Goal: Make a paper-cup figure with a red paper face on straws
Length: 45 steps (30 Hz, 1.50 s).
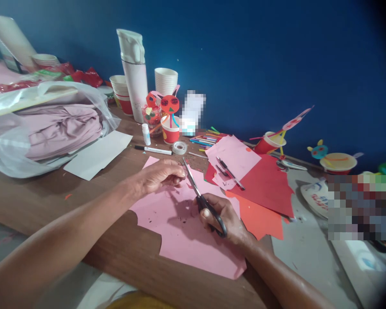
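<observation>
Scissors (197, 193) with black handles are in my right hand (223, 216), their blades closed or nearly so and pointing up and away. My left hand (161, 177) is pinched just left of the blade tips; whatever is between its fingertips is too small to make out. Both hands are above a large pink paper sheet (193, 257) with cut, uneven edges, lying on the brown table. Tiny dark scraps are scattered on the sheet.
Behind my hands are a marker (153, 149), tape roll (180, 148), glue stick (146, 134) and decorated paper cup (171, 135). Right lie red paper (270, 184), orange paper (260, 219) and pens (233, 176). A plastic bag (19, 161) and white flask (134, 81) stand left.
</observation>
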{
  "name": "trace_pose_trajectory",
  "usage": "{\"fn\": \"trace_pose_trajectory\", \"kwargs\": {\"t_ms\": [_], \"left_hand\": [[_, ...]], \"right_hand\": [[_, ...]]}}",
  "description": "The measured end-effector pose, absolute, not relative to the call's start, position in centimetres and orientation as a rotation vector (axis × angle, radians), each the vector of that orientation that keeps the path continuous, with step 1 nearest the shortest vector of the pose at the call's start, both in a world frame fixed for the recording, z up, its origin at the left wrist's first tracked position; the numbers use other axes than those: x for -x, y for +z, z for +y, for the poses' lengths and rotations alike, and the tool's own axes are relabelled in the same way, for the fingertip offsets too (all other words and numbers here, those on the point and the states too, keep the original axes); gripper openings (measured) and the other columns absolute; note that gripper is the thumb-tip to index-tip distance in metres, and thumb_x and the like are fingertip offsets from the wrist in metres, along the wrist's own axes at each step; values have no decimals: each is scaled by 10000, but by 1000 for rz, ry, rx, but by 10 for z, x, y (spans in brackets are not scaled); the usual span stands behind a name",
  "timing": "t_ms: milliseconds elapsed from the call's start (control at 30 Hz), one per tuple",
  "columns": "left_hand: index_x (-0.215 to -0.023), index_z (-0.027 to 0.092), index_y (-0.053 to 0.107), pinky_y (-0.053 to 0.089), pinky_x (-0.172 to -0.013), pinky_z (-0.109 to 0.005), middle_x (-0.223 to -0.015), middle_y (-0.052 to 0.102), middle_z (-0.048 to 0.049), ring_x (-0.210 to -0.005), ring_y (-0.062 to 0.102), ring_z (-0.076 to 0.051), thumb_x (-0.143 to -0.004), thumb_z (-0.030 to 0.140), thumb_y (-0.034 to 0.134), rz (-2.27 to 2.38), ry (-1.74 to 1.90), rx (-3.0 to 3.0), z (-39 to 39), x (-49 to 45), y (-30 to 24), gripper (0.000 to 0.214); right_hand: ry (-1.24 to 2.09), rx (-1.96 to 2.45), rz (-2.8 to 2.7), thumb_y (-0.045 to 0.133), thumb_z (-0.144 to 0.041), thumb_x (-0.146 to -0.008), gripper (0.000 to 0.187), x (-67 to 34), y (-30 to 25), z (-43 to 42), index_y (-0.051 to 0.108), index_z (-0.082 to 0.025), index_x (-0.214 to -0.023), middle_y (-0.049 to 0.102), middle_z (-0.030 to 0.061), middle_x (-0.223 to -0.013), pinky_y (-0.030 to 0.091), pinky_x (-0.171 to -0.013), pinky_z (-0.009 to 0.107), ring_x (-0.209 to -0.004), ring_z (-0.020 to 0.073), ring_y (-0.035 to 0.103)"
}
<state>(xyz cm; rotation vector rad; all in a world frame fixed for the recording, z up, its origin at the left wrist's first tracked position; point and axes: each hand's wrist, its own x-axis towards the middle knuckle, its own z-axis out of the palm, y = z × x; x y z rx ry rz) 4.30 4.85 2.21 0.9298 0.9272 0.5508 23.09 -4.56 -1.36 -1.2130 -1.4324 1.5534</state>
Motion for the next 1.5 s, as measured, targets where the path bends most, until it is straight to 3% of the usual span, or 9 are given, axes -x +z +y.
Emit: {"fn": "trace_pose_trajectory", "kwargs": {"t_ms": [200,833,1100,1500], "left_hand": [[-456,138,544,459,-633,-268,-445,456,36,-462,434,-72,-638,126,611,893,515,-975,48,-43,23,194],[-428,155,499,466,-648,-306,-437,400,45,-448,384,-79,-643,133,601,779,505,-1012,52,-40,17,240],[-596,147,587,402,-531,-214,-541,492,24,-517,442,-79,-696,203,604,835,557,-1007,44,-45,27,116],[-629,138,585,433,-621,-259,-574,544,18,-556,505,-90,-660,183,634,944,652,-957,43,-48,20,74]], "right_hand": [[1574,1195,-1450,597,-482,-769,349,-232,-15,-45,566,-150,-873,489,-40,-548,337,-431,192,-449,78,444],[1569,1202,-1459,614,-443,-759,325,-236,-17,-43,599,-141,-881,468,-46,-542,326,-400,177,-418,56,401],[1485,1231,-1381,624,-492,-733,370,-233,-17,-42,571,-150,-865,493,-42,-518,347,-404,197,-415,79,444],[1513,1188,-1352,617,-481,-752,370,-231,-18,-44,566,-146,-903,493,-42,-525,342,-422,198,-433,76,425]]}}
